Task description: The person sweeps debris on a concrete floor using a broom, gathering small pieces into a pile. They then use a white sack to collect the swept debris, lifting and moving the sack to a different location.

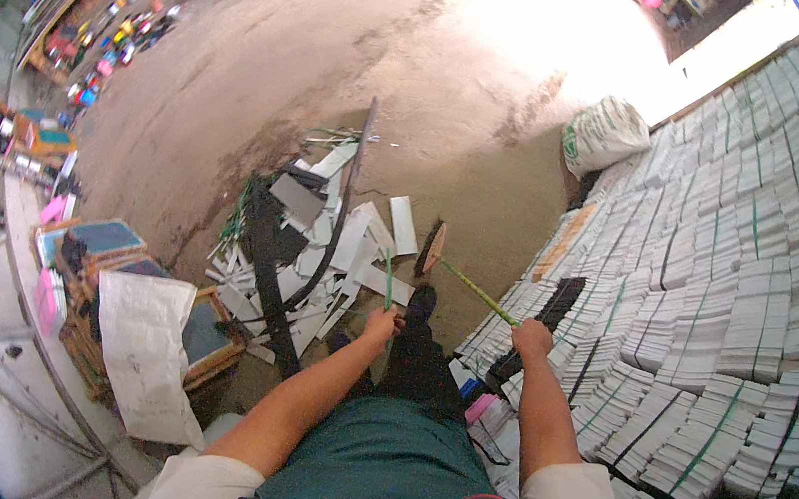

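My right hand (532, 339) is closed round the yellow-green handle of a broom (475, 290). The broom's head, with dark bristles, rests on the floor ahead of my feet. In my left hand (382, 325), fingers closed, is a thin green strap (389, 273) that sticks up above the fist. Just beyond that hand lies a heap of scrap (350, 243): white and grey strips, dark bands and green straps. A long dark strip (339, 211) curves across the heap.
Bundled stacks of white slats (707, 290) line the right side. A white sack (604, 135) stands at their far end. To the left are wooden frames (108, 241) and a white sheet (151, 338). Jars and tins (107, 60) line the far left wall.
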Demonstrator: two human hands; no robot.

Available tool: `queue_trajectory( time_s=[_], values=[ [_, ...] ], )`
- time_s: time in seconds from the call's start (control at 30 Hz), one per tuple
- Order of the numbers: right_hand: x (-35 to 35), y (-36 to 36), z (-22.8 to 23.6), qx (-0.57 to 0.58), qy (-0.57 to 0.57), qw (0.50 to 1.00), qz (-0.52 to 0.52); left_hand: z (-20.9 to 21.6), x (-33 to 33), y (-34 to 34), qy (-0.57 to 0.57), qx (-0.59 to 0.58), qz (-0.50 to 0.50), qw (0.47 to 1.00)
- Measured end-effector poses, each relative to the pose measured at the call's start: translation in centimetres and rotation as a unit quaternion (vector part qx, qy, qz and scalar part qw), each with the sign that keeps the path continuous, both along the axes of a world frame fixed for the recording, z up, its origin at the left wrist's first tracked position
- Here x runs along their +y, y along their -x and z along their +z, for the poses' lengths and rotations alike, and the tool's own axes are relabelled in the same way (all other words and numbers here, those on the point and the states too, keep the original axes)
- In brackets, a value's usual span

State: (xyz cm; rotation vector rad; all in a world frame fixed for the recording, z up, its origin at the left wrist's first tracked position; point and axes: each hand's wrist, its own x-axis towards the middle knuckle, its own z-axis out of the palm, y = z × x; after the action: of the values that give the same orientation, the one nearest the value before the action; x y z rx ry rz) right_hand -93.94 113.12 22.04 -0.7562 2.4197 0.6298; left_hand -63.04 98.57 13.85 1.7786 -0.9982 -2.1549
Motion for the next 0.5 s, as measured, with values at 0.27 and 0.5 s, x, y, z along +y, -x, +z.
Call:
queue_trajectory(
  time_s=[0.27, 0.5],
  values=[
    [1.8, 10.4, -4.9, -0.014, 0.013, 1.000, 0.006, 1.3, -2.0, 7.5, -0.030, -0.035, -0.087, 0.995],
    [4.4, 13.8, -8.3, -0.002, 0.019, 1.000, 0.019, 2.1, -4.3, 14.4, -0.011, -0.037, -0.182, 0.983]
  ],
)
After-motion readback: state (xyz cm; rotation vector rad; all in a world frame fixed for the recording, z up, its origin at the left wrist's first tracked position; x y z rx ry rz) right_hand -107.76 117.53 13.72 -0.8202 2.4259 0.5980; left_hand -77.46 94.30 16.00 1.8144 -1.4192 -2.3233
